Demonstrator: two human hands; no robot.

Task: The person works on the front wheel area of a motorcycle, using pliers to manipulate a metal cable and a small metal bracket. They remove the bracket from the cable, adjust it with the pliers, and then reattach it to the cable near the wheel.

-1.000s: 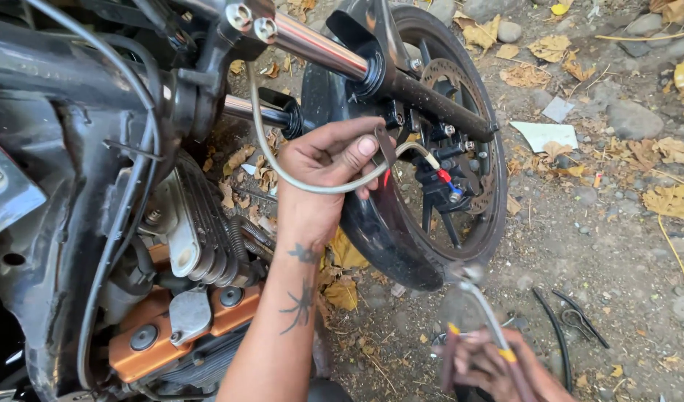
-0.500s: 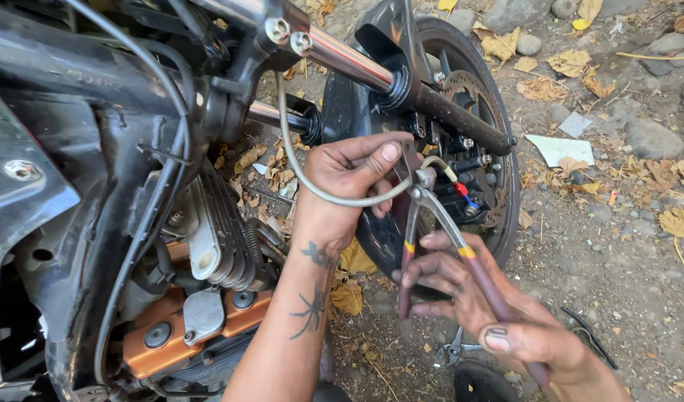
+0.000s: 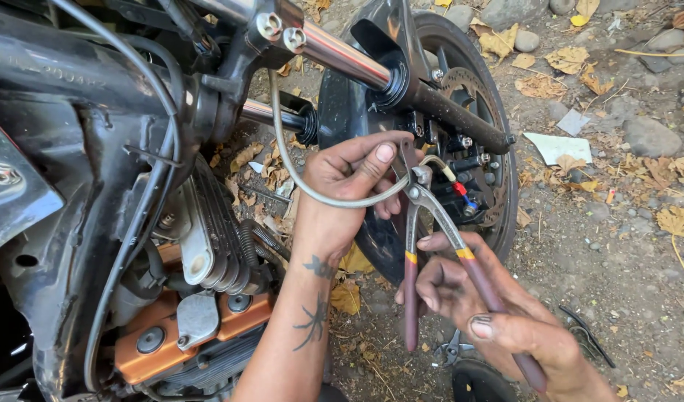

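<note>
Outdoors on stony dirt ground (image 3: 617, 246) strewn with dry leaves (image 3: 681, 219), the left hand (image 3: 349, 186) pinches a grey cable (image 3: 297, 179) beside the motorcycle wheel (image 3: 476, 112), while the right hand (image 3: 491, 313) grips pliers (image 3: 431, 223) biting the cable's end.

left forearm (image 3: 305, 313): bare, dark tattoos | right hand (image 3: 498, 320): grimy, no glove

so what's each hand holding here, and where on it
The left hand pinches the grey cable near its end fitting. The right hand grips the pliers by their maroon handles.
</note>
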